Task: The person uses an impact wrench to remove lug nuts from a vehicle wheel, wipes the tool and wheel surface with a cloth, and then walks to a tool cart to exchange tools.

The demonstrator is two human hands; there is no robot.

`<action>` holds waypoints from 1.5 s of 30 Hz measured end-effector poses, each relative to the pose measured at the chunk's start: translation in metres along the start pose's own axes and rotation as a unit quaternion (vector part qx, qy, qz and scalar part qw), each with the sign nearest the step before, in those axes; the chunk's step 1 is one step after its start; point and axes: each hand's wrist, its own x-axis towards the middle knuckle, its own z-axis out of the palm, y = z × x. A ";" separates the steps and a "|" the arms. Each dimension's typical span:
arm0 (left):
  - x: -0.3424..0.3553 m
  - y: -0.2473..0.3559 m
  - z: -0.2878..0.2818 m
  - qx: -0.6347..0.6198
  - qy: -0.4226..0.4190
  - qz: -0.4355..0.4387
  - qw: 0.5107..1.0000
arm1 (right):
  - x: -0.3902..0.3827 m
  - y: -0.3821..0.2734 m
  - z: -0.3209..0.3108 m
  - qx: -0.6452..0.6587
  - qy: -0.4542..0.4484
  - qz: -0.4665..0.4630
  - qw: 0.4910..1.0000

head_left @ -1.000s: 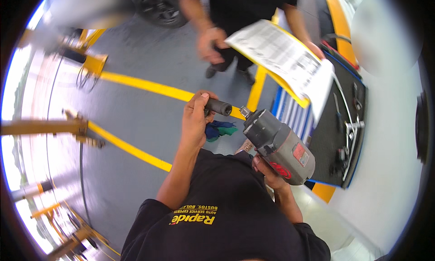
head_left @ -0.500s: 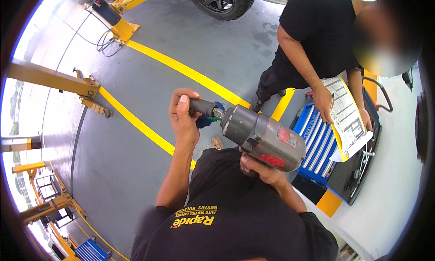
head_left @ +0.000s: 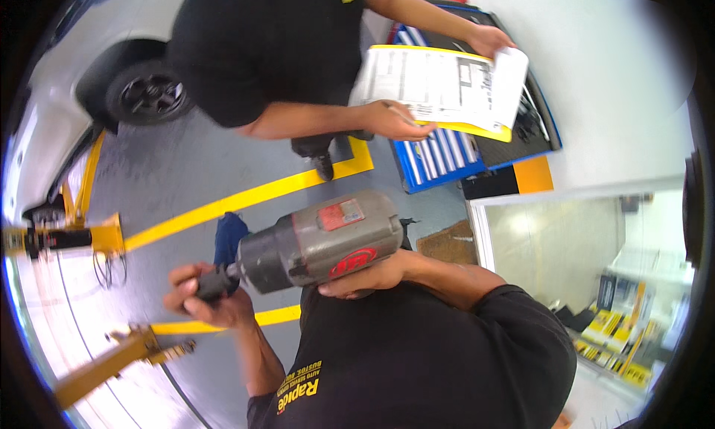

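I hold a large grey-and-black impact wrench [head_left: 320, 243] level across the front of my body, with my right hand [head_left: 372, 276] wrapped round it from below. At its nose, my left hand [head_left: 195, 295] has its fingers closed on a black socket [head_left: 216, 282], which sits at the wrench's drive; whether it is fully seated I cannot tell. Just behind the nose, a blue cloth [head_left: 229, 239] shows beyond the tool, over the grey floor.
A co-worker [head_left: 268, 56] in black leans over a blue tool cart [head_left: 439, 157], holding papers [head_left: 424, 79] and a pen. A car wheel [head_left: 149, 94] stands upper left, a yellow lift arm [head_left: 97, 373] lower left. A glass door or window [head_left: 633, 228] is at right.
The socket, apart from the drive a second ago, is now at it. Wrench and hands have moved down-left and tilted. The view has swung, bringing car and co-worker leftward.
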 end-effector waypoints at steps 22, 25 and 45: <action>0.021 0.052 0.131 -0.050 -0.637 -0.146 0.755 | -0.108 0.036 -0.155 -0.098 -0.028 -0.317 0.943; 0.010 0.056 0.128 0.026 -0.600 -0.091 0.794 | -0.109 0.040 -0.162 -0.083 -0.052 -0.306 0.947; 0.000 0.014 0.122 -0.013 -0.498 -0.175 0.849 | -0.090 0.055 -0.207 -0.186 -0.030 -0.377 0.907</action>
